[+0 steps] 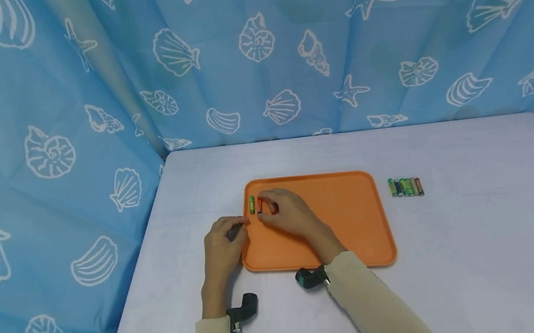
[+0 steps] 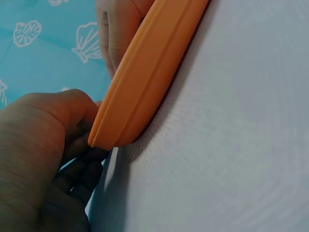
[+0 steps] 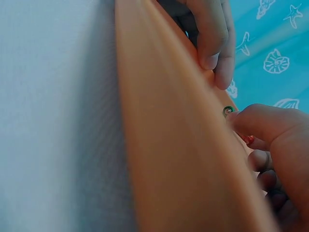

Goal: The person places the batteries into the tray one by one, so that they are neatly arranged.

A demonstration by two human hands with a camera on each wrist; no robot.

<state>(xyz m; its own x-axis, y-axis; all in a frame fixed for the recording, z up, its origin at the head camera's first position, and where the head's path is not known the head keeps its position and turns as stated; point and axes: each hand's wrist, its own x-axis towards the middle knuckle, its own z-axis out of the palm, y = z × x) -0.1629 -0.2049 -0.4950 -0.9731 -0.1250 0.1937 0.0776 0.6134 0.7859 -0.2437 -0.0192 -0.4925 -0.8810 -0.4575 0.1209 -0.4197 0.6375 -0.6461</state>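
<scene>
My right hand point(image 1: 289, 214) is over the left part of an orange tray point(image 1: 338, 213), pinching a small red battery point(image 1: 259, 206) by its two ends between thumb and index finger. Beside it, to the left, a green battery point(image 1: 252, 205) lies on the tray, roughly parallel. My left hand point(image 1: 223, 245) holds the tray's left rim, thumb and index finger close together there. From the left wrist, the tray's outer wall point(image 2: 149, 72) covers part of both hands. In the right wrist view the thumb point(image 3: 265, 121) presses near the batteries, which are mostly hidden.
To the right of the tray, a row of several batteries point(image 1: 406, 187) lies side by side on the white tabletop point(image 1: 482, 251). Blue shell-patterned cloth point(image 1: 286, 75) hangs behind the table and along its left side. Each wrist wears a black camera point(image 1: 249, 306).
</scene>
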